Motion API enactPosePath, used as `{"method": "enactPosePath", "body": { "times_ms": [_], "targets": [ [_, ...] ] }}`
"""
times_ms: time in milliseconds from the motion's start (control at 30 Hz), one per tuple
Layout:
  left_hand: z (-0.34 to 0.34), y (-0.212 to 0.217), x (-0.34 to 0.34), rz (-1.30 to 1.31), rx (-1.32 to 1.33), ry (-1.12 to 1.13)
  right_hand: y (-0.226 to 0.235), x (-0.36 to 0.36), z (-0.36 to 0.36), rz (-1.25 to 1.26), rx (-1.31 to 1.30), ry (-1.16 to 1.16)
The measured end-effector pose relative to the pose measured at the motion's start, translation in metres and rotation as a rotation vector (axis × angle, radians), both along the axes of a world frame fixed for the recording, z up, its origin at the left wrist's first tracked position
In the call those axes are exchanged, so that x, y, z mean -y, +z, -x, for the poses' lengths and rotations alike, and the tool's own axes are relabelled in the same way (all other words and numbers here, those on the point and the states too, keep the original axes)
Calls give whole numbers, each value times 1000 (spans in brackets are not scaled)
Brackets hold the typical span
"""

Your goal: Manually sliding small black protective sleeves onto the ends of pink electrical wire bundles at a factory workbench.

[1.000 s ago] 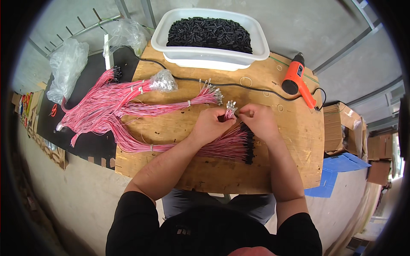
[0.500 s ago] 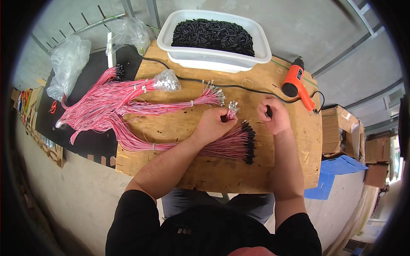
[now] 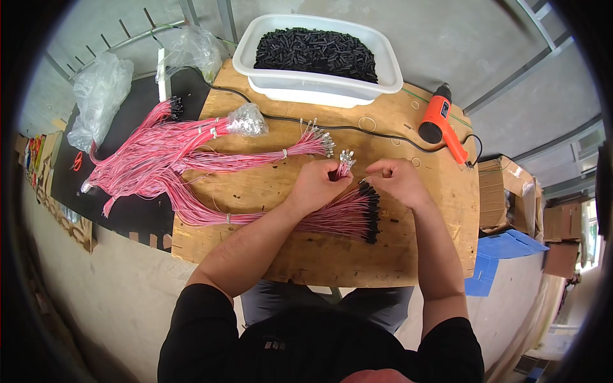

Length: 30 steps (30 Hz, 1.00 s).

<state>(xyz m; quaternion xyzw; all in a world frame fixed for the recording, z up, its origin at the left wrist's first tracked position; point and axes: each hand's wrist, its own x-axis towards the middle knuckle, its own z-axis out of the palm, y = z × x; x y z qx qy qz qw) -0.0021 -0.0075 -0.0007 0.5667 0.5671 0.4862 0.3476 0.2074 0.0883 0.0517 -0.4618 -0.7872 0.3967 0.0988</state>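
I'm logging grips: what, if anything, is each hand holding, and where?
Left hand grips pink wires near their metal tips; whether the right hand holds anything cannot be told.

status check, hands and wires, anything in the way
Left hand gripping pink wires, metal ends exposed. Right hand close by, grip unclear. Black cable lies beyond both hands, touching neither.

I see a cardboard box (image 3: 493, 186) at the frame's right, a blue box (image 3: 511, 245) just below it, and a pegged rail (image 3: 121, 47) at upper left.
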Motion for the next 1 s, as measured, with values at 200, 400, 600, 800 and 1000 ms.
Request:
{"method": "enactPosePath", "body": {
  "times_ms": [200, 400, 600, 800, 1000],
  "targets": [
    [0, -3, 0, 7, -1, -10, -1, -4, 6, -14, 66, 76],
    [-1, 0, 1, 27, 85, -25, 8, 3, 8, 14, -99, 82],
    [-1, 8, 4, 56, 80, -71, 12, 16, 15, -14, -180, 44],
    [-3, -4, 0, 46, 224, -125, 0, 25, -2, 62, -443, -68],
    [2, -11, -2, 100, 249, -113, 18, 60, -75, -205, 231, -83]
  ]
}}
